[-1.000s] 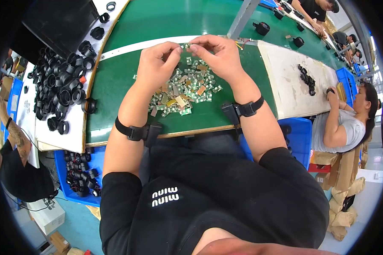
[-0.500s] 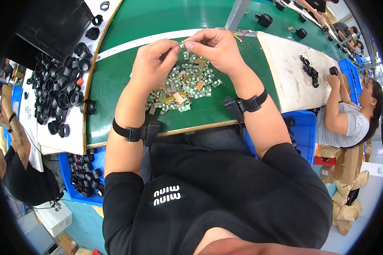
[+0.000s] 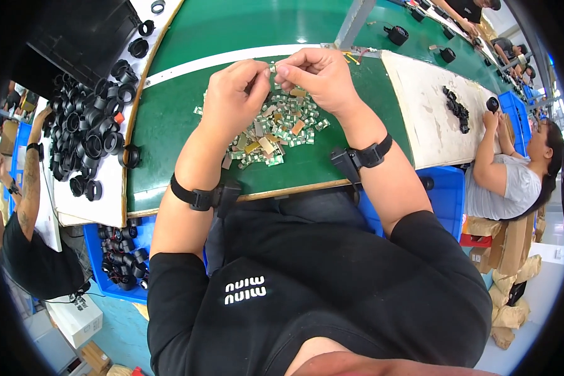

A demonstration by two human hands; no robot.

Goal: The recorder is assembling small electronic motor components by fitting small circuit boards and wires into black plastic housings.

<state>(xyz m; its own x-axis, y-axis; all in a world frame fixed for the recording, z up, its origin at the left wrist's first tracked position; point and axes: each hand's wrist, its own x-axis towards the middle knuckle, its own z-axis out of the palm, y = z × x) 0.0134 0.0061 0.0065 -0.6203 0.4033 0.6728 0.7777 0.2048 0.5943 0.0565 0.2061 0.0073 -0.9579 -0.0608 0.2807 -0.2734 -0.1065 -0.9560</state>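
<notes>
Raised over the far part of the green table, my left hand (image 3: 235, 94) and my right hand (image 3: 323, 81) face each other with fingertips pinched. Between them is a small circuit board (image 3: 272, 67), pale and green, held at its edges by the fingertips of both. Its fine detail is too small to make out. Below the hands spreads a loose pile of small circuit boards (image 3: 285, 125), green and white with some tan and yellow pieces. Each of my forearms wears a black strap with a small box.
Black plastic rings (image 3: 88, 125) are heaped on a white board at left, beside a black bin (image 3: 75, 37). Blue crates (image 3: 116, 285) sit below the table edge. At right, a person holds a black round part (image 3: 492, 104) by a white board (image 3: 413, 106) with black pieces.
My fingertips have shifted slightly around the small board, staying over the pile. At left, a person's arm has reached toward the black rings. The person at right has raised the black part.
</notes>
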